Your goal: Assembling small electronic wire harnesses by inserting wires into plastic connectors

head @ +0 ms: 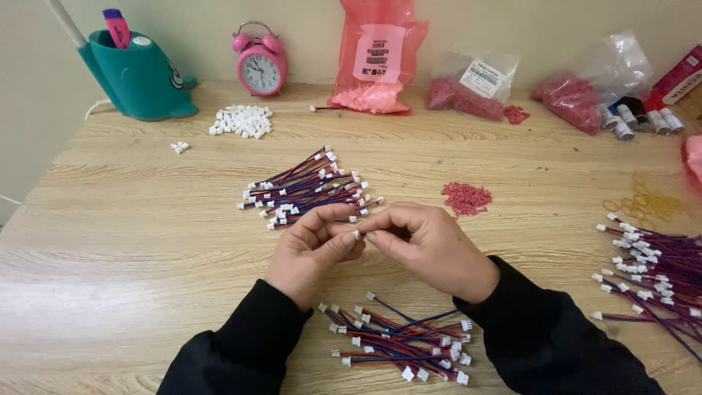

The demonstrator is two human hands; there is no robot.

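A pale wood-grain worktop point(131, 212) fills the view, and three heaps of short red-and-blue wire leads with white plugs lie on it: one bundle point(307, 189) just beyond the hands, one point(401, 338) between the black-sleeved forearms, and a third point(651, 274) at the right edge. At centre the left hand point(311, 252) and the right hand point(431, 245) meet fingertip to fingertip, both curled nearly closed, pinching between them a single small white connector point(357, 235) held just above the worktop; whether a wire runs from it cannot be told. Along the back edge stand four bags: a pink plastic bag point(376, 55) upright with pale pink pieces settled at its bottom, a clear bag point(472, 86) of dark red pieces, another clear bag point(589, 88) of the same, and a pink one cut off at the far right. A teal holder point(142, 80) at the left holds a pink marker point(115, 28). Beside it stands one pink alarm clock point(260, 64). Smaller items follow: a loose pile of white connector housings point(241, 121), a scatter of red pieces point(466, 197), and several yellow rubber bands point(643, 206).
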